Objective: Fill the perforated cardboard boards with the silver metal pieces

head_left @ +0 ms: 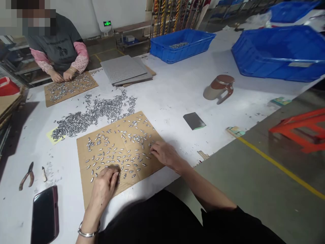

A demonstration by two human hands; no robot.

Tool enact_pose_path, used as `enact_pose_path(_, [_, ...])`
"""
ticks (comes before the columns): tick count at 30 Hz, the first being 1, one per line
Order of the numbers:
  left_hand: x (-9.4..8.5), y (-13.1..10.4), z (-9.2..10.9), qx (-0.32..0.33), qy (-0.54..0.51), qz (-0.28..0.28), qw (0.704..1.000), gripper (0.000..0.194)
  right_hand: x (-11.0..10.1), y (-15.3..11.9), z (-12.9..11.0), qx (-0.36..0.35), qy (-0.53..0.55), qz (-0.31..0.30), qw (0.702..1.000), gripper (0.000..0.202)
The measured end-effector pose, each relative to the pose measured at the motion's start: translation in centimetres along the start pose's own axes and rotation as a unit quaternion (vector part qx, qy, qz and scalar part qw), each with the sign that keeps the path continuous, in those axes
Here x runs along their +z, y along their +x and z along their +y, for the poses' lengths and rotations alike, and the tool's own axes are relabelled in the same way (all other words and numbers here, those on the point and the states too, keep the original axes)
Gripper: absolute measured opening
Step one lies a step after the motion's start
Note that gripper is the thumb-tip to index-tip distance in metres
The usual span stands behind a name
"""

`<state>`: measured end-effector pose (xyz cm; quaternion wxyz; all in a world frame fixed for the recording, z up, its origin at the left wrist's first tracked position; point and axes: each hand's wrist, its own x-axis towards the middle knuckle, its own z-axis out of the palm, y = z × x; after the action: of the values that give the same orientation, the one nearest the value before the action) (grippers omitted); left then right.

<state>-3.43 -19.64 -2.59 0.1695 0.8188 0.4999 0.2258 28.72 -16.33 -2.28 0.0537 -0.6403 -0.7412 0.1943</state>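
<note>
A sheet of brown cardboard lies before me, scattered with small silvery, spindle-shaped metal pieces. Over its near edge is my left hand, fingers curled and pressed together low over the pieces; whatever sits in the fingertips is hidden. My right hand rests at the sheet's right edge with its fingers bent into a pinch beside some pieces. What it holds, if anything, is too small to make out. Just beyond the cardboard spreads a large heap of the same metal pieces, partly over a yellow paper.
Left lie pliers, a small pale tool and a phone. Rightward are a dark block and a lidded mug. Blue bins and grey boards stand farther back. A co-worker handles pieces opposite.
</note>
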Motion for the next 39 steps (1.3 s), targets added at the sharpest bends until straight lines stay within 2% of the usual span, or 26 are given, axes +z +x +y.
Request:
enact_pose_path(6, [0.2,-0.1,0.7,0.0,-0.003,-0.011,1.0,0.025,1.1,0.1,0.4,-0.041,-0.023,0.004,0.999,0.011])
enact_pose_path(11, [0.0,-0.7,0.8,-0.01,-0.005,-0.01,1.0,0.024,1.6,-2.0,-0.5,-0.075,0.0,0.027,0.997,0.015])
enact_pose_path(15, [-0.1,-0.7,1.2,-0.009,-0.002,-0.013,1.0,0.025,3.0,-3.4,-1.8,-0.1,-0.011,0.036,0.994,0.022])
enact_pose_path(21, [0.5,-0.6,1.3,0.005,0.001,-0.025,1.0,0.027,6.1,-4.6,-1.7,-0.122,0.06,0.105,0.985,0.033])
enact_pose_path(24, [0.6,-0.7,0.9,0.013,0.002,-0.012,1.0,0.026,6.3,-4.7,-0.7,-0.147,0.097,0.131,0.975,0.032])
enact_pose_path(26, [0.6,-0.7,0.7,0.019,0.006,-0.003,1.0,0.025,5.8,-4.3,0.2,-0.125,0.111,0.149,0.975,0.03])
enact_pose_path(28, [0.6,-0.8,0.7,0.022,0.012,-0.002,1.0,0.024,4.9,-3.4,0.9,-0.064,0.103,0.159,0.98,0.027])
enact_pose_path(31, [0.6,-0.8,0.8,0.022,0.018,-0.006,1.0,0.024,3.6,-1.9,1.2,0.044,0.058,0.126,0.989,0.018])
enact_pose_path(33, [0.6,-0.9,1.0,0.019,0.018,-0.009,1.0,0.023,3.1,-1.1,1.2,0.09,0.03,0.093,0.991,0.015])
enact_pose_path(36, [0.5,-1.1,1.3,0.01,0.011,-0.008,1.0,0.023,2.6,-1.0,1.0,0.106,0.019,0.079,0.991,0.013])
enact_pose_path(39, [0.3,-1.5,1.2,0.01,-0.005,-0.001,1.0,0.021,2.6,-1.8,0.6,0.07,0.057,0.1,0.991,0.014])
